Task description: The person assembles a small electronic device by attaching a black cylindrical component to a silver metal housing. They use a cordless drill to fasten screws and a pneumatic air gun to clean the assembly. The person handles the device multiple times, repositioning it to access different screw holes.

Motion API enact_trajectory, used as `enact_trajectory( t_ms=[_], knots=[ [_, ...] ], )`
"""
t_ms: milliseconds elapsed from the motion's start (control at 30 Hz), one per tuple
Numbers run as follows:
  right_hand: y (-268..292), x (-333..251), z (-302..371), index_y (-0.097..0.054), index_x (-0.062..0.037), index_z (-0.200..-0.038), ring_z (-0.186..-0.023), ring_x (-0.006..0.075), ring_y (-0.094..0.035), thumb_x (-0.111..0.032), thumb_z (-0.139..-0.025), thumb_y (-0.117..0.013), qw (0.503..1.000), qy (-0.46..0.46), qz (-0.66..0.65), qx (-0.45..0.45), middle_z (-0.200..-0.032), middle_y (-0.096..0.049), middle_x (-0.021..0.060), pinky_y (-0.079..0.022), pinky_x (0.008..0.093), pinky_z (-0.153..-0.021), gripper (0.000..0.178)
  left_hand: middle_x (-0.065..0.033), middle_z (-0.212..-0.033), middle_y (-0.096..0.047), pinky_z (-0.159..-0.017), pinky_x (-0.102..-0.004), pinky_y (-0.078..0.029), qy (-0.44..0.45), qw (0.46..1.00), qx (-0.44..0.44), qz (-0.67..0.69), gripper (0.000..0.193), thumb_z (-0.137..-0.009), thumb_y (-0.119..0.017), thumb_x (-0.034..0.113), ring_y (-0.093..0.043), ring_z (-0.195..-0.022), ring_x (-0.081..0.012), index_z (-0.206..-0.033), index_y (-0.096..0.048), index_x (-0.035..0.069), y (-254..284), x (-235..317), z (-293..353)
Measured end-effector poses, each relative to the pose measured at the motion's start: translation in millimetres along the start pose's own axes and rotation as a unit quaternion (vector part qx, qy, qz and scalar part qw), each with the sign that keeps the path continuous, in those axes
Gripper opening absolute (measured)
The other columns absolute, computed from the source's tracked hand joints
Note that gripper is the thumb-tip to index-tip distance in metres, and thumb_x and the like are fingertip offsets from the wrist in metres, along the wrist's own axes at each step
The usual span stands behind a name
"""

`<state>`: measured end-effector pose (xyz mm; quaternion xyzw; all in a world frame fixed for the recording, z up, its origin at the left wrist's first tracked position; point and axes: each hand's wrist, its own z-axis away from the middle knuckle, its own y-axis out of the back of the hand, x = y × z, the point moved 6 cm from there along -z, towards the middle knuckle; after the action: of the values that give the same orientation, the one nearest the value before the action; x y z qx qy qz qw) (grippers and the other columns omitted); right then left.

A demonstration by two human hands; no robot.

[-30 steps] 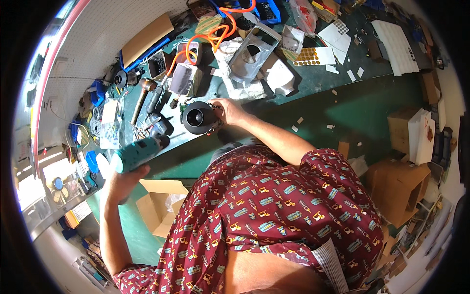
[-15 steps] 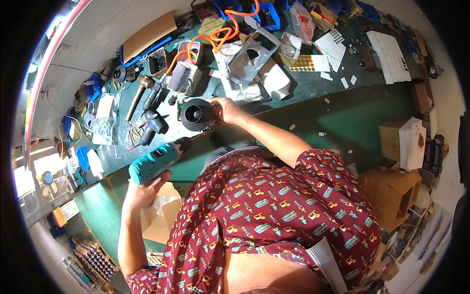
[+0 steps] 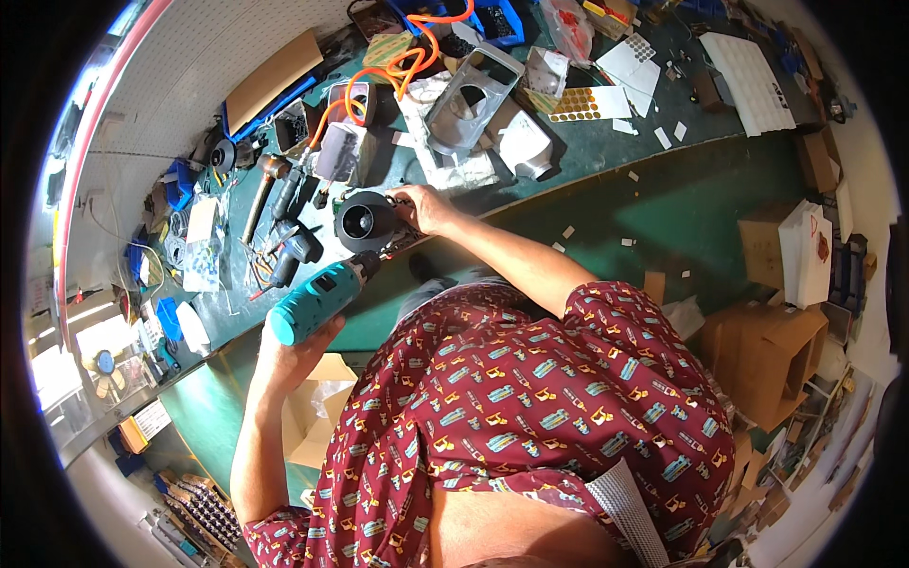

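My left hand (image 3: 292, 360) is wrapped round a teal cordless drill (image 3: 314, 303), whose dark front end points up and right. The tip of the drill reaches the lower edge of a round black cup-shaped part (image 3: 367, 221) at the bench's near edge. My right hand (image 3: 423, 209) grips the right side of this part, its fingertips partly hidden. The part's round opening faces up. Whether the drill's bit touches it I cannot tell.
On the green bench (image 3: 615, 156) lie a mallet (image 3: 260, 201), a dark power tool (image 3: 295, 248), an orange coiled hose (image 3: 417, 59), a grey housing (image 3: 464, 128) and blue bins (image 3: 499, 21). An open cardboard box (image 3: 317, 417) stands below my left arm.
The drill in my left hand has moved up and right, bringing its tip to the black part. My right hand stays on the part. The whole view has shifted slightly.
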<state>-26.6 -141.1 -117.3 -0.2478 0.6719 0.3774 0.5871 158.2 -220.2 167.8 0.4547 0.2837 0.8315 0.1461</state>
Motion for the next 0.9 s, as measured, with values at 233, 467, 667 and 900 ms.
enact_trajectory(
  t_ms=[233, 467, 667, 900],
  knots=[
    [-1.3, -1.0, -0.9, -0.065, -0.0024, -0.121, -0.105, 0.0283, -0.07, -0.002, -0.084, -0.068, 1.0, 0.001, 0.001, -0.006, -0.114, -0.072, 0.0177, -0.053, 0.0354, -0.092, 0.038, -0.0086, -0.084, -0.071, -0.072, -0.0313, -0.054, 0.009, 0.998, -0.01, -0.068, 0.029, -0.085, -0.078, 0.015, -0.062, -0.073, -0.0124, -0.11, -0.069, 0.004, 2.9, 4.9, -4.6],
    [-0.6, -3.9, 1.5, -0.066, -0.0033, -0.121, -0.106, 0.0275, -0.07, -0.003, -0.085, -0.068, 1.0, -0.013, 0.018, 0.003, -0.114, -0.072, 0.0171, -0.053, 0.0353, -0.093, 0.037, -0.0097, -0.086, -0.072, -0.071, -0.0315, -0.054, 0.028, 0.996, -0.018, -0.086, 0.03, -0.084, -0.078, 0.015, -0.065, -0.074, -0.0147, -0.11, -0.069, 0.004, 6.3, 0.6, -3.8],
    [-6.5, 5.0, 0.5, -0.068, -0.0075, -0.121, -0.101, 0.0336, -0.07, -0.017, -0.085, -0.074, 1.0, 0.02, 0.003, 0.015, -0.11, -0.072, 0.0181, -0.056, 0.0403, -0.086, 0.038, -0.0114, -0.088, -0.073, -0.073, -0.0354, -0.056, -0.007, 0.992, -0.038, -0.118, 0.034, -0.083, -0.079, 0.019, -0.07, -0.078, -0.024, -0.113, -0.068, 0.006, 13.3, 13.7, -10.3],
    [-6.3, 2.1, 2.1, -0.068, -0.0079, -0.118, -0.095, 0.0343, -0.071, -0.014, -0.084, -0.074, 0.999, 0.022, 0.002, 0.031, -0.103, -0.073, 0.0178, -0.055, 0.0407, -0.08, 0.034, -0.0157, -0.101, -0.071, -0.08, -0.041, -0.056, -0.048, 0.939, -0.096, -0.326, 0.042, -0.08, -0.082, 0.029, -0.069, -0.092, -0.0305, -0.114, -0.069, 0.009, 29.6, 59.3, -64.0]
  ],
)
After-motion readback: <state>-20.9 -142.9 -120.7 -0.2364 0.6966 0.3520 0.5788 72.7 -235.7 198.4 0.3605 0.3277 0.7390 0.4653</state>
